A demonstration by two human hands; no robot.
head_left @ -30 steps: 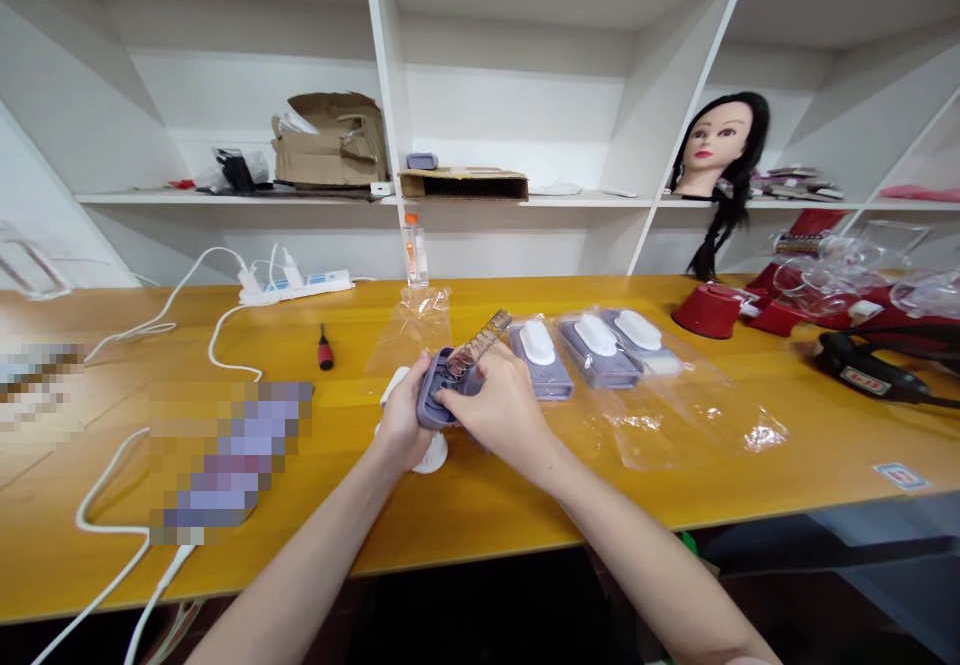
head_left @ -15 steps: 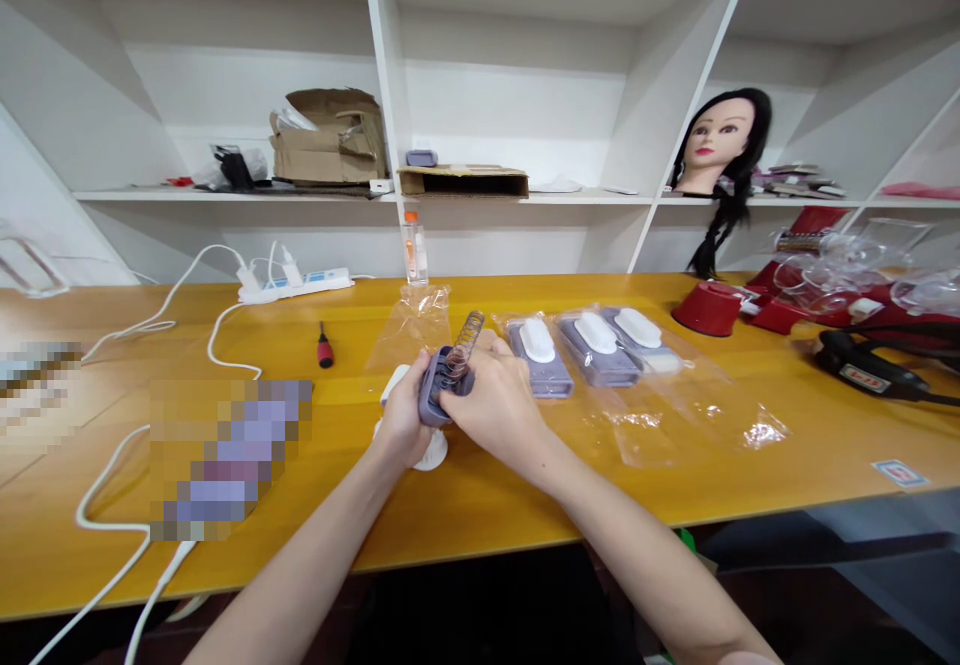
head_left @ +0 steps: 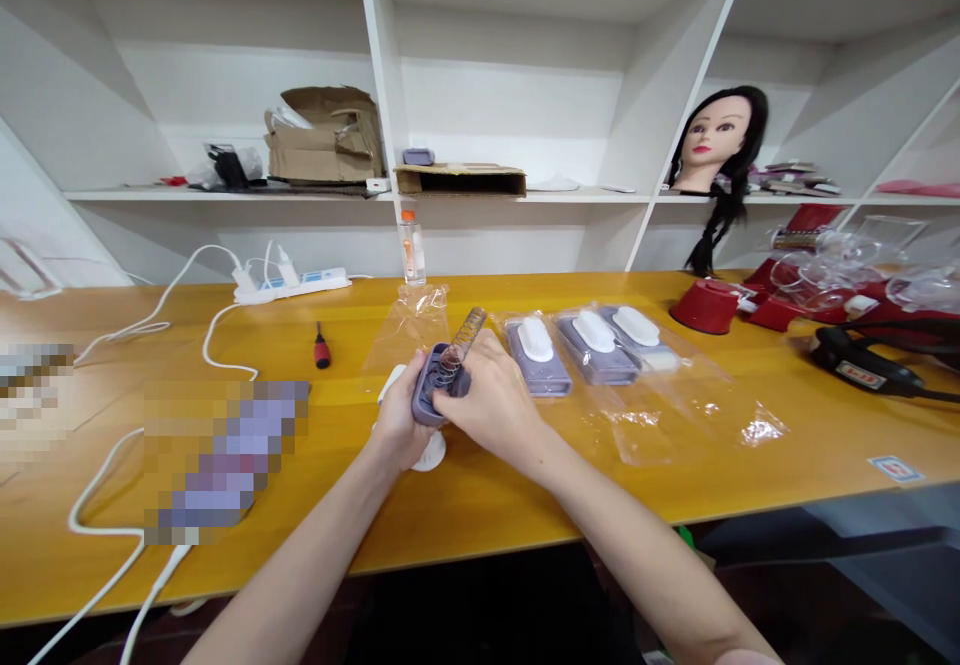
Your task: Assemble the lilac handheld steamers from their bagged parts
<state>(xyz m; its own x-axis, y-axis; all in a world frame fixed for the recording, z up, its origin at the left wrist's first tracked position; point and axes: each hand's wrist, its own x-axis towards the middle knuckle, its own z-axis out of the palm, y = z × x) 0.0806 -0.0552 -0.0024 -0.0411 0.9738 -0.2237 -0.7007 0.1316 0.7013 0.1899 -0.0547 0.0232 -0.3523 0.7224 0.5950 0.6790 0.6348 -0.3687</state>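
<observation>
**Open case in two hands, loose spring leaning out**

The fingers of the left hand (head_left: 395, 417) are closed round the side of a purple case (head_left: 421, 409), held tilted above the table (head_left: 292, 535) with its open side up. The fingers of the right hand (head_left: 499, 395) are partly curled, the thumb at the near edge of the opening; whether they also pinch something inside is hidden. A coil spring (head_left: 470, 330) stands out of the case, leaning to the right beside the curled fingers. Its lower end is hard to make out.

The spring looks the likeliest trouble: nothing visibly caps its upper end, so a slip of the right thumb or a sharper tilt could let it tip or jump out. Pushing it down off-centre might bend it or snag its coils. A loosened left grip could drop the case onto the white disc (head_left: 429, 453) just below.

Farther right, three purple units (head_left: 541, 373) topped with white pieces lie near clear plastic, which could hide a small part that falls. A red screwdriver (head_left: 322, 353) lies to the left, well apart from the hands.
</observation>
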